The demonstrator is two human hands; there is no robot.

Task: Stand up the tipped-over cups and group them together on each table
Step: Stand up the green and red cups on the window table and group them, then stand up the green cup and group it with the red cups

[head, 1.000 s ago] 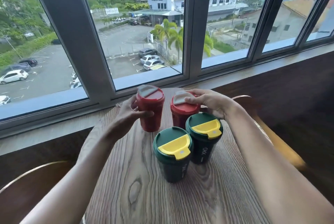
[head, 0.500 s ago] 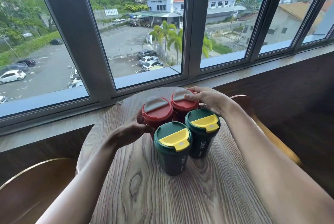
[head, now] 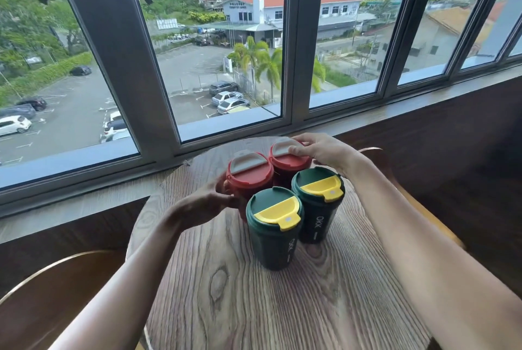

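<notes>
Several lidded cups stand upright in a tight cluster on the round wooden table [head: 254, 307]. Two are red with grey lid flaps: the left red cup [head: 250, 173] and the right red cup [head: 288, 159]. Two are dark green with yellow flaps: the near green cup [head: 272, 233] and the right green cup [head: 317, 205]. My left hand [head: 209, 202] wraps the side of the left red cup. My right hand [head: 322, 150] rests over the lid of the right red cup, fingers on its rim.
A window sill [head: 84, 202] and a large window run behind the table. Wooden chair backs curve at the lower left [head: 42, 287] and at the right [head: 395, 180]. Dark wood panelling [head: 466, 152] lies to the right.
My left hand brought the left red cup rightward and set it against the other red cup and the near green cup. My right hand stayed on the right red cup's lid.
</notes>
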